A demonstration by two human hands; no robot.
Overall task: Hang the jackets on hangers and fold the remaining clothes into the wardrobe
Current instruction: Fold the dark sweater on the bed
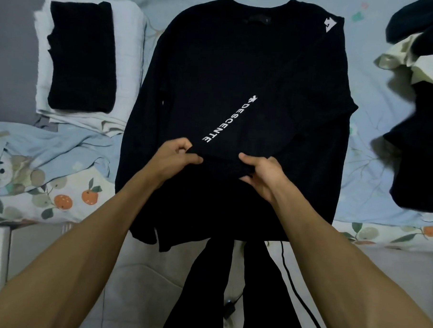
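OK, status below.
sweatshirt: black long-sleeve sweatshirt [215, 64] lies flat on the bed, neck at the far end, hem hanging over the near edge
sleeve: one sleeve [237, 115] is folded diagonally across the chest, white "DESCENTE" lettering face up, cuff end nearest the person
left hand: left hand [176, 157] pinches the cuff end of that sleeve, thumb on top, fingers curled under
right hand: right hand [262, 173] grips the same cuff end from the other side, thumb over the edge, fingers tucked below
logo: small white mark [330, 25] at the far right shoulder
folded stack: folded black garment [81, 56] sits on a folded pale blanket [131, 36], left of the sweatshirt, apart from it
pile: loose heap of dark clothes [419, 148] with a pale garment [413, 65] in it, right side of the bed, not touching the sweatshirt
bed sheet: light blue sheet [376, 121]; fruit-print quilt [48, 193] bunched at near left
wardrobe, hangers: not in view
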